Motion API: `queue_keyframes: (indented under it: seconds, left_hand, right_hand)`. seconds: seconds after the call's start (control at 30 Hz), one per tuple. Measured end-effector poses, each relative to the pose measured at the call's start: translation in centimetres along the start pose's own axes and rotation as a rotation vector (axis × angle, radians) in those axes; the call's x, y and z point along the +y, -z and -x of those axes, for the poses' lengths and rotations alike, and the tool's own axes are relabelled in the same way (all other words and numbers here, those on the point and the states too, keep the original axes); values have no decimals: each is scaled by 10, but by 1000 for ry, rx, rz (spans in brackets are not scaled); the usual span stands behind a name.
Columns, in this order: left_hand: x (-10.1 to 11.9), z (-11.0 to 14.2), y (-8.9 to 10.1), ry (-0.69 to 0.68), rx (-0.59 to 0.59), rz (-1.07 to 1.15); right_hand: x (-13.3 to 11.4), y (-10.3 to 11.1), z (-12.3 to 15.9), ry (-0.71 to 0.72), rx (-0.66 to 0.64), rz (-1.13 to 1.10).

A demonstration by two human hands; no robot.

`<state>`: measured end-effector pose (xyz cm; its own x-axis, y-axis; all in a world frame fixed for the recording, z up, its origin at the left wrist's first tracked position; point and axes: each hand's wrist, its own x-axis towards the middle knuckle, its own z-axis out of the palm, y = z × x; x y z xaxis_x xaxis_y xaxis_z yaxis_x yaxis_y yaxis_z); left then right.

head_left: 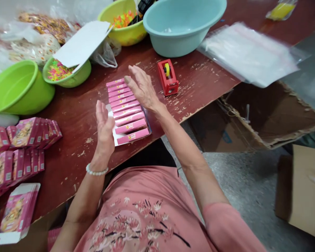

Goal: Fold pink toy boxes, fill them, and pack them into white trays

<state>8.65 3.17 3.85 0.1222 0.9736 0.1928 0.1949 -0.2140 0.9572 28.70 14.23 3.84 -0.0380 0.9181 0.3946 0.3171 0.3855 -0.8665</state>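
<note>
A row of several small pink boxes (127, 112) stands on edge in a shallow white tray (115, 142) at the front of the table. Along the row's left side is my left hand (105, 129), fingers stretched out and thumb apart, holding nothing. My right hand (141, 85) hovers over the far right end of the row with its fingers extended, also without anything in it. Whether either hand touches the boxes I cannot tell. Just right of my right hand sits a red tape dispenser (168, 78) with a yellow roll.
Stacked pink boxes (23, 134) and flat cartons (19, 210) lie at left. Behind are green basins (21, 87), a yellow basin (123, 35) with small coloured pieces and a blue basin (178, 42). Plastic bags (252, 52) overhang the right edge above an open cardboard box (257, 119).
</note>
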Motion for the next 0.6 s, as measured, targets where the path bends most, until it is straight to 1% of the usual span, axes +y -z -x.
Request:
queue_keyframes:
  seconds: [0.1,0.13,0.2,0.27,0.33,0.43,0.53,0.6]
  left_hand:
    - [10,18,8,-234,-122,-268]
    - [13,20,9,-291,-155,-358]
    - [13,20,10,-359,-201,-472]
    - [7,16,8,-386,-244,-516]
    - [-1,12,5,-416,-255,-533]
    - [-10,10,-3,-456,-213,-555]
    - [-13,8,-11,-448,-172,-557]
    - [-13,7,-15,-442,-161,-537]
  right_hand:
    - [-12,-8,-18,22,-93,109]
    - [-13,-12,-25,12,-128,167]
    - [-9,-17,-37,-26,-217,278]
    - [-2,-18,-45,-61,-320,319]
    - [5,-17,-47,-57,-383,294]
    - [10,-17,-44,2,-388,284]
    - [8,-21,-41,33,-383,303]
    - [9,-22,-43,37,-357,264]
